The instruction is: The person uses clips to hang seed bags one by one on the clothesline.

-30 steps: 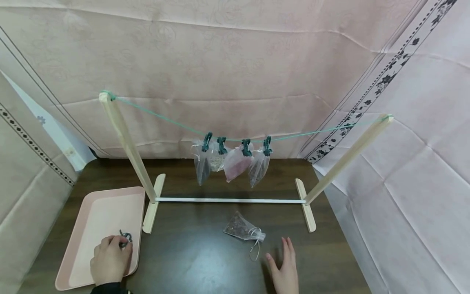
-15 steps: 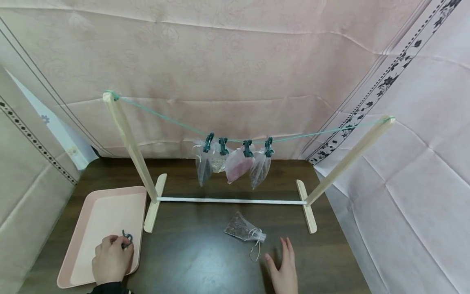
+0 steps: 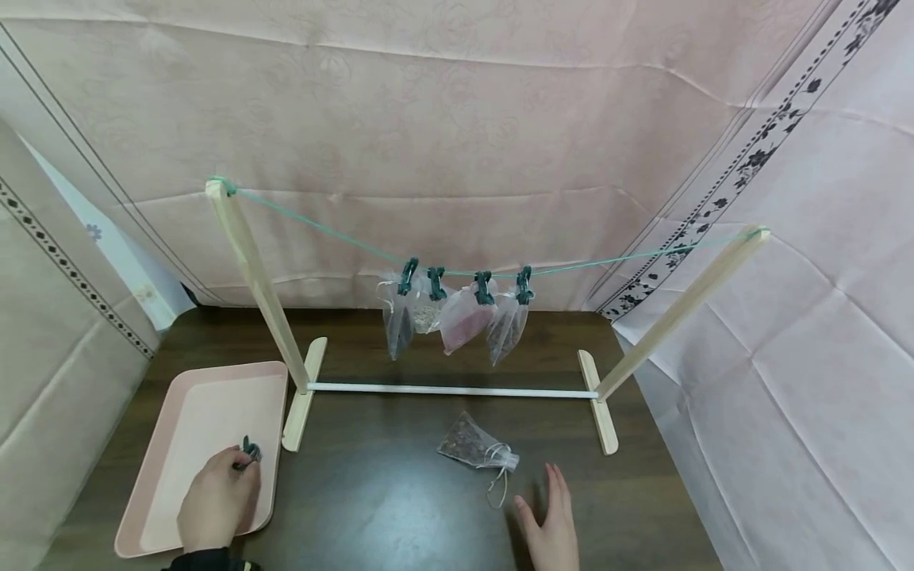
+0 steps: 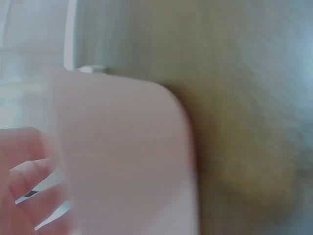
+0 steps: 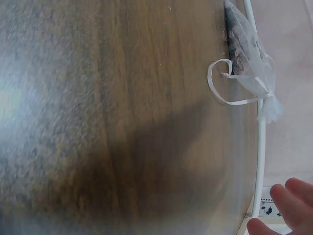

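Over the right part of the pink tray (image 3: 228, 396), my left hand (image 3: 214, 503) pinches a dark green clothespin (image 3: 251, 447) between thumb and fingers. In the left wrist view the fingers (image 4: 29, 178) are curled beyond the blurred tray edge, and the clothespin is largely hidden. A sheer drawstring bag (image 3: 471, 444) with dark dried bits inside lies on the table, its white cord loose toward me. My right hand (image 3: 552, 527) is just right of that cord, fingers extended and holding nothing. The right wrist view shows its fingertips (image 5: 286, 200) apart from the bag.
A wooden stand with a left post (image 3: 260, 285) and right post (image 3: 678, 317) carries a green line (image 3: 324, 230). Several filled sheer bags, one pink (image 3: 464, 323), hang from it by green clothespins. A white rod (image 3: 450, 389) joins the stand's feet.
My left hand has shifted slightly away from me, and the clothespin in its fingers has turned and moved with it. The right hand and the bag on the table stay put.
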`<state>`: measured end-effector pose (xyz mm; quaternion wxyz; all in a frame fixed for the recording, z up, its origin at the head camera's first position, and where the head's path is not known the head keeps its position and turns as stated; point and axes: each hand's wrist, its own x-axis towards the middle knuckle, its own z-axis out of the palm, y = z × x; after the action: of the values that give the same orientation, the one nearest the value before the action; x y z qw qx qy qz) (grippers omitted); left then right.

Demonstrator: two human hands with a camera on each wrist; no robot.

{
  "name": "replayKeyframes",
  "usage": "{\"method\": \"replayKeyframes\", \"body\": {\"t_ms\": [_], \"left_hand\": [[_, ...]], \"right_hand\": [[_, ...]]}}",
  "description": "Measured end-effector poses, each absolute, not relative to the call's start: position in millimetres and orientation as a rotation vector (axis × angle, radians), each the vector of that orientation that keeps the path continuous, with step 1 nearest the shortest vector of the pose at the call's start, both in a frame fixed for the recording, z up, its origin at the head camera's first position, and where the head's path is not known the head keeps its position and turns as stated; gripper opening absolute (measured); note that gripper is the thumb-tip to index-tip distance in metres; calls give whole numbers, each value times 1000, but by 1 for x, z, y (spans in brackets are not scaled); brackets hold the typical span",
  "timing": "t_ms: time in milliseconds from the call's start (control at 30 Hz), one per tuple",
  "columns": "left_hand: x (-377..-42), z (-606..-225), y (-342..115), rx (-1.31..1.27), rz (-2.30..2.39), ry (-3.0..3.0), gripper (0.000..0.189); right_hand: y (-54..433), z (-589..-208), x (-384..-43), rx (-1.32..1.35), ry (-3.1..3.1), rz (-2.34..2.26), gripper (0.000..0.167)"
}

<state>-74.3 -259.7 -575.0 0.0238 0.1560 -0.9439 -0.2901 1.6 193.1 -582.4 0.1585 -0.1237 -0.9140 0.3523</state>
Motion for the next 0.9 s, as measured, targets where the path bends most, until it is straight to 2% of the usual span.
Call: {"method": "replayKeyframes", "body": {"t_ms": [167, 367, 533, 900], "left_hand": [[-74, -552, -241, 421, -933, -2873, 27], [-66, -528, -216, 157, -924, -2675, 11], [-60, -513, -203, 106, -917, -2603, 9], [-52, -510, -155, 99, -1120, -2730, 15]], "right_hand": [[191, -576, -3, -321, -2626, 1025, 71], [182, -564, -15, -219, -2611, 1034, 71], [170, -552, -25, -121, -2627, 1041, 72], [131, -528, -40, -2, -2693, 1175, 71]]}}
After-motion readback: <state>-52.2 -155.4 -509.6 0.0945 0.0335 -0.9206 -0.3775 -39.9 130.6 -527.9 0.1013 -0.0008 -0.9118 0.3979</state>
